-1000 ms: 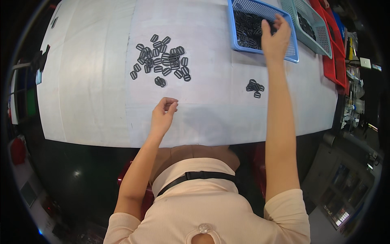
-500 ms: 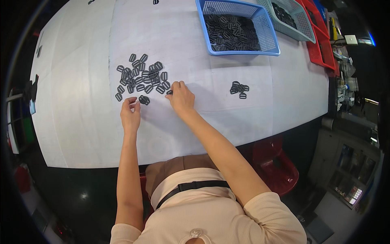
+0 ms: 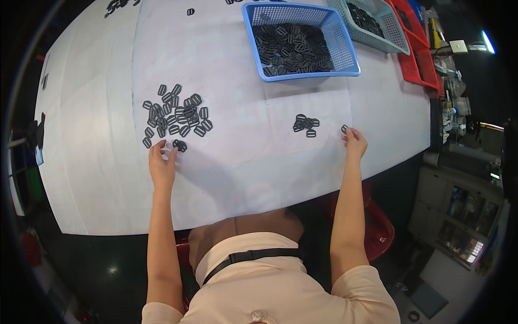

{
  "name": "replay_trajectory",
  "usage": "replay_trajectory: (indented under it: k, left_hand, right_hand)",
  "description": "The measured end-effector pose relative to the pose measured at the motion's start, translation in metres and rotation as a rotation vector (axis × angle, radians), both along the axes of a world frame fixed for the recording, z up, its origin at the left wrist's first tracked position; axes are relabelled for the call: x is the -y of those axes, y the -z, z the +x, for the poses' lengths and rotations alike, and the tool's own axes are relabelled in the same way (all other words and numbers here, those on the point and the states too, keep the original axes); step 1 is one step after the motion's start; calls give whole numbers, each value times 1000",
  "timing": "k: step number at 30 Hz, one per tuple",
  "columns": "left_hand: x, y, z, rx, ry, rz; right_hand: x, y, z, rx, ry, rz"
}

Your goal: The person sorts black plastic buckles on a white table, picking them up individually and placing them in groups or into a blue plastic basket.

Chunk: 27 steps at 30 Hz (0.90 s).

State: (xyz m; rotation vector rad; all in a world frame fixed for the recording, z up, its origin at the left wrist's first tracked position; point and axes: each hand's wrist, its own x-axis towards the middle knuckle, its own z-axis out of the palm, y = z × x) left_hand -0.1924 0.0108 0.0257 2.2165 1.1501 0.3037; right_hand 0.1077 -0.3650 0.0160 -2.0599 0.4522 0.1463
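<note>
Left arm reaching forward, left hand low, thumb and fingers parted in loose C. Right arm also extended, well apart; right hand in fingertip pinch, fingers curled.

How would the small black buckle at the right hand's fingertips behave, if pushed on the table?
The small black buckle would probably slide rather than roll, as it looks flat. It may be light, since the right hand holds it only by the fingertips. It seems stiff: its outline shows no visible sag.
</note>
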Motion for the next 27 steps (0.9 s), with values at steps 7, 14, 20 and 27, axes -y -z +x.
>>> replay_trajectory:
  k: [7,14,20,27]
  left_hand:
    - [23,12,30,-248,195,265]
    - [31,9,21,-166,391,369]
    - [63,-36,35,329,-208,-1054]
    - [90,-90,48,526,-115,-1211]
  right_hand:
    - [-3,-3,-6,269,-104,-540]
    - [-94,-34,-61,492,-508,-193]
    - [-156,-61,-133,166,-943,142]
    - [-168,-73,-155,-183,-788,521]
